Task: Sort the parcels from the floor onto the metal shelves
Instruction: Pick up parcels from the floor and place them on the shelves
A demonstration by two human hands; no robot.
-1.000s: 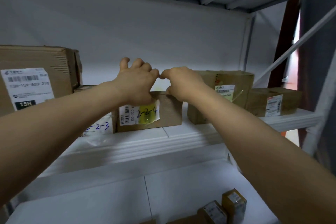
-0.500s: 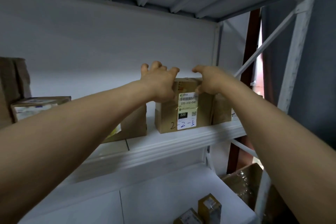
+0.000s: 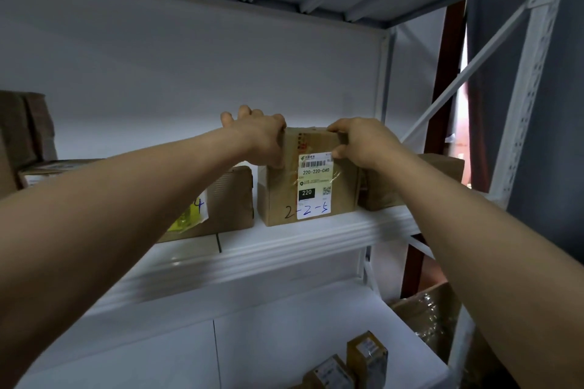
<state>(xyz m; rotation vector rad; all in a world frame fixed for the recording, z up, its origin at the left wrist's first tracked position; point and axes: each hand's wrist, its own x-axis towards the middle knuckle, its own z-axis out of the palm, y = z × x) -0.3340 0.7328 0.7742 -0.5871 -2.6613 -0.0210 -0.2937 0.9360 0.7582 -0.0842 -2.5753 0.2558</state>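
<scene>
We've got both hands on the parcel (image 3: 316, 199) marked 2-2-5, which sits on the white metal shelf (image 3: 316, 240) at about head height. Our left hand (image 3: 259, 139) is clamped over its top left corner, and our right hand (image 3: 363, 142) over the top right, fingers curled on top and thumb on the front. It's squeezed between a brown box (image 3: 230, 199) just to its left and another box (image 3: 395, 186) touching its right. Two little boxes (image 3: 368, 354) are on the shelf below.

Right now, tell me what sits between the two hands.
In the head view, the parcel marked 2-2-5: the left hand and right hand grip its top corners.
</scene>
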